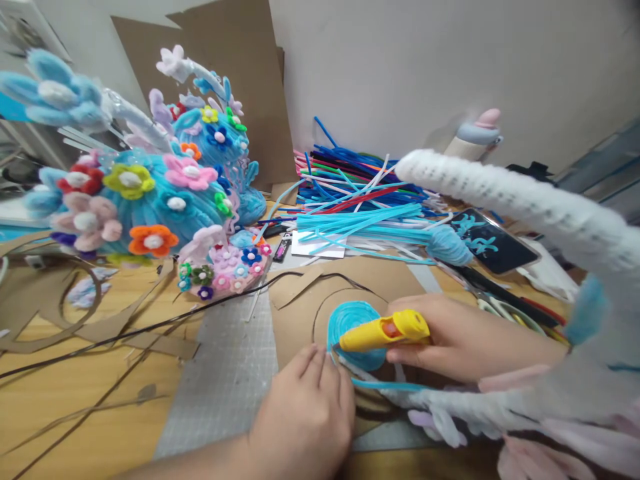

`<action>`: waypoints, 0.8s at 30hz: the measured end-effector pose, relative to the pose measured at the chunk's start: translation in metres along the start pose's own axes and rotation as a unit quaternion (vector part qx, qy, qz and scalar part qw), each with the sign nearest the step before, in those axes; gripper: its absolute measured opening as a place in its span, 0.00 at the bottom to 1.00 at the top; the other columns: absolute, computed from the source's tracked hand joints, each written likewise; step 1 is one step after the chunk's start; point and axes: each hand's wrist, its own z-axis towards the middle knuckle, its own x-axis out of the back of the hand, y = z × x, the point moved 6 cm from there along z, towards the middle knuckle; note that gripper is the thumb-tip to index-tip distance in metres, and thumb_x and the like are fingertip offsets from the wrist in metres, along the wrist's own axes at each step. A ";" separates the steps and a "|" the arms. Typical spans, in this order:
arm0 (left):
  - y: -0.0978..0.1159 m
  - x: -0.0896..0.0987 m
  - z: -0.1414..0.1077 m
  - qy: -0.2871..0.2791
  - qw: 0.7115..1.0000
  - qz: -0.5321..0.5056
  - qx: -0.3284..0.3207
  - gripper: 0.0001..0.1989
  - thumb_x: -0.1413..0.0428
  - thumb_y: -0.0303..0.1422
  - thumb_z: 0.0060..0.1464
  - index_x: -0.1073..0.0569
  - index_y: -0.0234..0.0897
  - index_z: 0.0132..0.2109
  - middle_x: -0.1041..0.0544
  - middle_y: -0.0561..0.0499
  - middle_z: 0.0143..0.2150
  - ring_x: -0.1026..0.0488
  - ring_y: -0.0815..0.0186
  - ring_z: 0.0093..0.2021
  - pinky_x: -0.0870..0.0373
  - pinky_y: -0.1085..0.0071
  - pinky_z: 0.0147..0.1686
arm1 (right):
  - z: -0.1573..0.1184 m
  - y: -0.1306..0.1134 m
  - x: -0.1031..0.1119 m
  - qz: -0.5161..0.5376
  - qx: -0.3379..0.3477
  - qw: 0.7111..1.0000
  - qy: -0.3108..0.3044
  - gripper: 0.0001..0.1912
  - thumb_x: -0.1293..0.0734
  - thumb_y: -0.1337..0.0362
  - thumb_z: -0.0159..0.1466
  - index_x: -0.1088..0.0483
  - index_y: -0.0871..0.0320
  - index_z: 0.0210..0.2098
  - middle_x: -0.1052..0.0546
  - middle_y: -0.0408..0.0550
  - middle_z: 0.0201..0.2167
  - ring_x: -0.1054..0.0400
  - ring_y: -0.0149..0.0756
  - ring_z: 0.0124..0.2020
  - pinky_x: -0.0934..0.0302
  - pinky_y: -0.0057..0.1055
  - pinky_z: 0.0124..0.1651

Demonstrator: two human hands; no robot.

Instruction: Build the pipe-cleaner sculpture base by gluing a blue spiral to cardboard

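My right hand is wrapped round a yellow glue gun, whose nozzle tip points left at the edge of a blue coiled disc. The disc lies on brown cardboard that has a curved line cut or drawn on it. At the disc's lower left edge rests my left hand, fingers bent and pressed together; what they pinch is hidden. A blue fuzzy strip runs right from beside those fingers.
Flower-covered blue fuzzy pieces stand at the left. A pile of pipe cleaners, a phone and scissors lie behind. A white fuzzy arch looms at the right. A dark cord crosses the table.
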 end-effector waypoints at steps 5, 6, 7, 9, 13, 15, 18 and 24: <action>0.001 -0.001 0.000 0.000 1.000 0.003 -0.001 0.15 0.55 0.21 0.56 0.23 0.23 0.37 0.19 0.36 0.35 0.20 0.54 0.36 0.22 0.61 0.39 | 0.006 -0.008 -0.001 0.006 -0.005 0.999 -0.051 0.08 0.34 0.56 0.60 0.31 0.53 0.31 0.25 0.43 0.34 0.33 0.35 0.34 0.42 0.28 0.35; 0.001 -0.001 -0.001 -0.001 1.000 0.005 -0.002 0.15 0.55 0.21 0.56 0.23 0.23 0.37 0.19 0.36 0.35 0.20 0.54 0.36 0.22 0.61 0.39 | 0.007 -0.009 -0.001 0.000 -0.004 0.999 -0.052 0.08 0.34 0.56 0.61 0.31 0.53 0.32 0.25 0.43 0.34 0.33 0.36 0.34 0.42 0.29 0.35; 0.001 -0.002 -0.001 -0.004 1.000 0.007 -0.002 0.15 0.54 0.21 0.56 0.23 0.23 0.37 0.19 0.36 0.36 0.20 0.55 0.37 0.22 0.61 0.40 | 0.007 -0.010 0.000 -0.004 -0.001 0.999 -0.052 0.09 0.35 0.55 0.61 0.31 0.53 0.32 0.25 0.44 0.35 0.33 0.36 0.35 0.42 0.29 0.36; 0.002 -0.003 -0.002 -0.008 1.000 0.012 -0.004 0.14 0.54 0.21 0.56 0.23 0.23 0.38 0.19 0.36 0.35 0.20 0.55 0.37 0.23 0.62 0.40 | 0.007 -0.012 0.001 -0.010 0.009 0.999 -0.050 0.09 0.35 0.54 0.62 0.31 0.53 0.33 0.25 0.44 0.36 0.32 0.37 0.35 0.42 0.30 0.36; 0.003 -0.005 -0.004 -0.024 0.999 0.020 -0.011 0.13 0.53 0.21 0.55 0.24 0.23 0.40 0.20 0.35 0.37 0.21 0.55 0.38 0.24 0.61 0.42 | 0.007 -0.015 0.003 -0.022 0.005 0.998 -0.051 0.08 0.35 0.55 0.61 0.31 0.52 0.31 0.24 0.46 0.35 0.32 0.40 0.35 0.41 0.32 0.35; 0.003 -0.005 -0.004 -0.024 0.999 0.020 -0.012 0.12 0.53 0.21 0.55 0.25 0.23 0.40 0.20 0.35 0.37 0.21 0.55 0.38 0.25 0.61 0.42 | 0.007 -0.017 0.004 -0.027 0.001 0.998 -0.059 0.08 0.36 0.56 0.61 0.30 0.52 0.31 0.24 0.47 0.35 0.31 0.41 0.35 0.41 0.33 0.36; 0.003 -0.004 -0.003 -0.020 1.000 0.021 -0.012 0.12 0.53 0.21 0.55 0.24 0.23 0.39 0.20 0.35 0.36 0.21 0.55 0.38 0.25 0.61 0.42 | 0.008 -0.019 0.005 -0.033 0.001 0.997 -0.063 0.07 0.36 0.56 0.61 0.29 0.51 0.32 0.23 0.47 0.35 0.31 0.41 0.36 0.41 0.33 0.36; 0.001 -0.002 -0.002 -0.016 1.000 0.014 -0.005 0.13 0.53 0.20 0.55 0.23 0.22 0.38 0.20 0.35 0.35 0.21 0.54 0.37 0.24 0.61 0.41 | 0.006 -0.019 0.005 -0.050 -0.017 0.996 -0.073 0.07 0.36 0.55 0.61 0.29 0.49 0.32 0.23 0.42 0.36 0.31 0.40 0.38 0.43 0.33 0.37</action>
